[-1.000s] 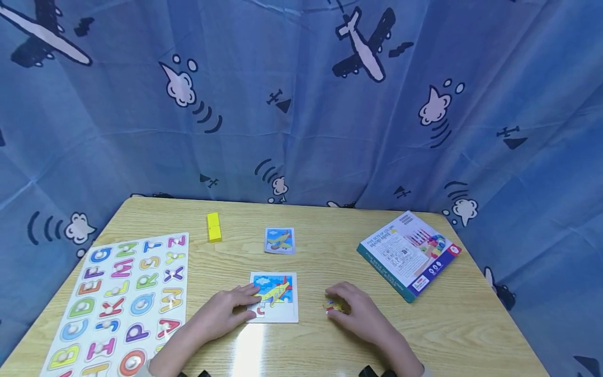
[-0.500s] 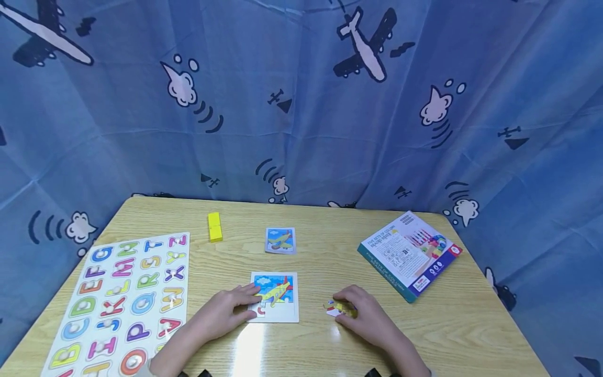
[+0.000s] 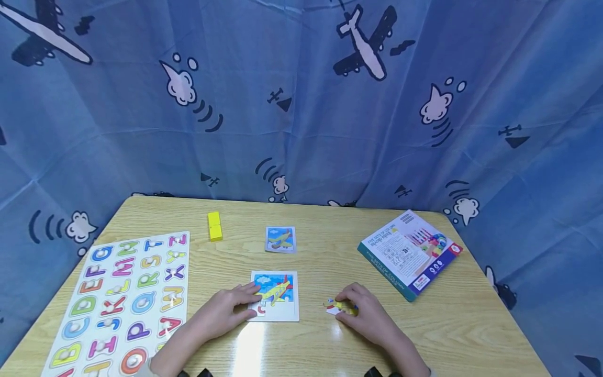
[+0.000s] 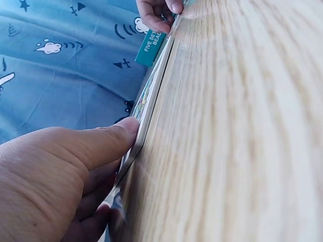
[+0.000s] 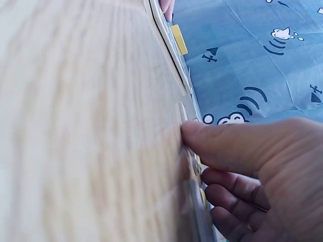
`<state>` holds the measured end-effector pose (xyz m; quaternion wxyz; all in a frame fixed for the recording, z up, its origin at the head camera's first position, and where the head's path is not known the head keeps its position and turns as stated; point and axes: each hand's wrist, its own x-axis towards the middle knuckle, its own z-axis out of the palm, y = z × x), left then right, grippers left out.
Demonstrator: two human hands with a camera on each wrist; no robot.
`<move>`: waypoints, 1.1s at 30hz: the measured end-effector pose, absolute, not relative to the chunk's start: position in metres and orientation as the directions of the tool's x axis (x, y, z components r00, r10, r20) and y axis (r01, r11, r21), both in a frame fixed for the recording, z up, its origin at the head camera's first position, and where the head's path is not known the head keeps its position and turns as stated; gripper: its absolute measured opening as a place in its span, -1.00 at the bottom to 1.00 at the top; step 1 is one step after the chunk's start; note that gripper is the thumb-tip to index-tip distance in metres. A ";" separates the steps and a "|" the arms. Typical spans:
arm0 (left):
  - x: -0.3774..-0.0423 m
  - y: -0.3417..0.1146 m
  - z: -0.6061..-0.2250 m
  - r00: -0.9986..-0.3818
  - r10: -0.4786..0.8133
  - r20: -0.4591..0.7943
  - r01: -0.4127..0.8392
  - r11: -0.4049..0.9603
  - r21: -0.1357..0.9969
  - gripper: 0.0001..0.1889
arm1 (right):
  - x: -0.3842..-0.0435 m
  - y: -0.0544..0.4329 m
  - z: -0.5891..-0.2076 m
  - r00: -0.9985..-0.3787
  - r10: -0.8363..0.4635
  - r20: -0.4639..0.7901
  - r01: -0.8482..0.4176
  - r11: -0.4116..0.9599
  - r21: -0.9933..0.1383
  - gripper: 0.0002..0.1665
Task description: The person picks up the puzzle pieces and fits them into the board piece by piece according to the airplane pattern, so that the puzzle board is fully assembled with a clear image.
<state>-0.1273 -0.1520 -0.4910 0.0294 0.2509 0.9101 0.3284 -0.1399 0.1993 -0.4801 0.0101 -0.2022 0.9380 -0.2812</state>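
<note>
A jigsaw board [image 3: 282, 315] with an airplane picture lies mid-table; its lower part shows bare white, with a loose-looking piece at the left. My left hand [image 3: 220, 311] rests on the board's left side, thumb along the near part and index finger across the picture. In the left wrist view the thumb [image 4: 108, 143] lies on the board's edge. To the right of the board, my right hand [image 3: 365, 314] pinches a yellow puzzle piece [image 3: 347, 307] between thumb and fingers. Another puzzle piece [image 3: 332, 310], white and red, shows just left of it. The palm hides part of the pieces.
A small airplane picture card [image 3: 280, 240] lies behind the board. Yellow blocks [image 3: 214, 226] stand further left. A letter board [image 3: 122, 298] covers the table's left side, and a boxed set [image 3: 410, 255] sits at the back right. A blue curtain [image 3: 301, 104] hangs behind the table.
My right hand has shifted slightly right, uncovering more of the pieces at its fingertips. The left hand and the board stay in place.
</note>
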 end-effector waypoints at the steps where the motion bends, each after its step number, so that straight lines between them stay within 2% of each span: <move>1: -0.127 -0.152 -0.491 -0.873 0.476 0.110 0.436 0.658 0.614 -0.61 | -0.140 0.199 -0.480 -0.919 -0.383 0.092 -0.370 0.762 -0.531 -0.72; 26: -0.128 -0.153 -0.489 -0.876 0.471 0.105 0.430 0.664 0.612 -0.61 | -0.141 0.194 -0.481 -0.900 -0.405 0.162 -0.425 0.732 -0.532 -0.72; 33: -0.128 -0.153 -0.490 -0.873 0.473 0.118 0.441 0.662 0.607 -0.62 | -0.141 0.189 -0.477 -0.870 -0.444 0.214 -0.486 0.701 -0.521 -0.72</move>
